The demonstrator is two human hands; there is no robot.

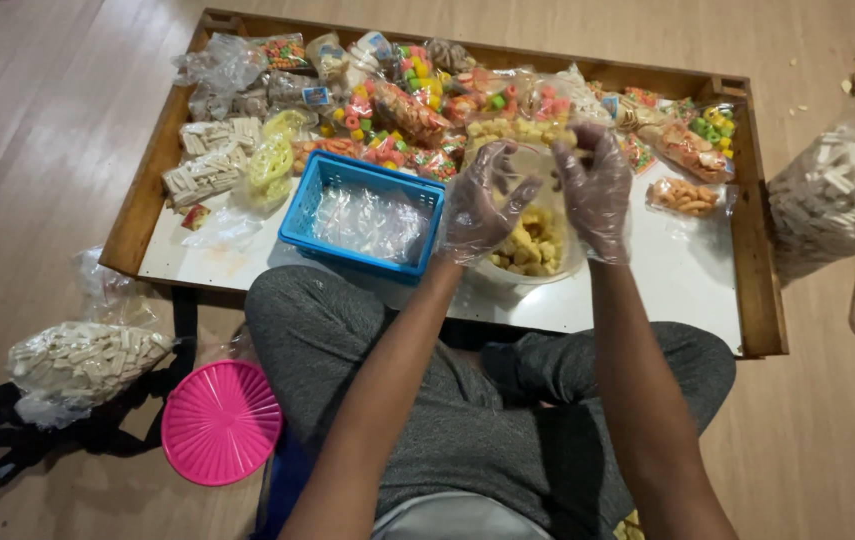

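Both gloved hands, left hand (477,205) and right hand (597,190), I see pinching a clear snack bag (525,150) open above the bowl (532,262), frame centre.

Light wood plank floor (67,90), even indoor light. Low table (762,300) w/ brown wood rim, white top. Pink round lid (220,422) on floor left, black strap (7,440) nearby.

Home floor; low table (757,250) heaped with snack bags (407,110).
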